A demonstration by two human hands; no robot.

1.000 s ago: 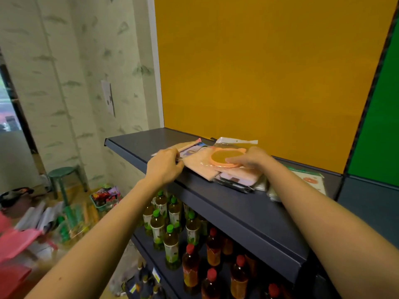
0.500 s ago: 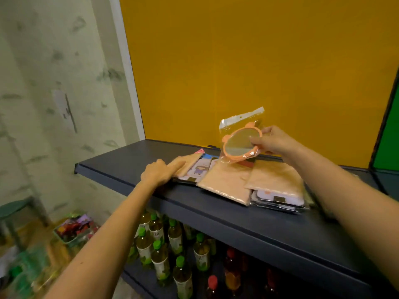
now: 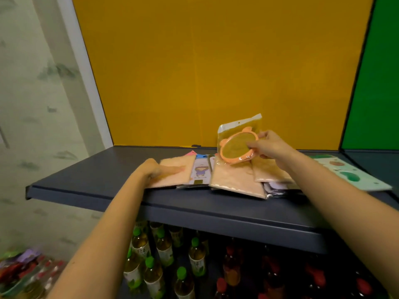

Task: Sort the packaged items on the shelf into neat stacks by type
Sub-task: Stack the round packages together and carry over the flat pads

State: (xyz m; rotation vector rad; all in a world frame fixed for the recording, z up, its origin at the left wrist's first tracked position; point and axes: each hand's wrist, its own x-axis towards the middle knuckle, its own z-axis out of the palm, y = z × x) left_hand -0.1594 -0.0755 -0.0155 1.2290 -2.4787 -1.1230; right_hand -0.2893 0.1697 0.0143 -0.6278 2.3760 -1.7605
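Observation:
My right hand point(image 3: 268, 146) pinches a clear packet holding a round orange-rimmed mirror point(image 3: 236, 145), lifted and tilted above the dark shelf point(image 3: 103, 178). My left hand point(image 3: 156, 170) rests flat with straight fingers on a tan packet point(image 3: 174, 172) at the left end of the pile. Beside it lie a packet with a cartoon figure point(image 3: 200, 171), a larger tan packet point(image 3: 235, 180) and another tan packet point(image 3: 269, 171), overlapping each other. Darker packets under them are mostly hidden.
A pale green packet point(image 3: 349, 172) lies on the shelf at the right. Yellow point(image 3: 216, 72) and green point(image 3: 375, 83) back panels stand behind. Green-capped bottles point(image 3: 164, 247) and red-capped bottles point(image 3: 233, 270) fill the shelf below. A basket of goods point(image 3: 23, 270) sits on the floor at left.
My right hand picked the mirror packet off the pile and holds it raised. My left hand slid onto the left tan packet and flattened. The camera moved closer.

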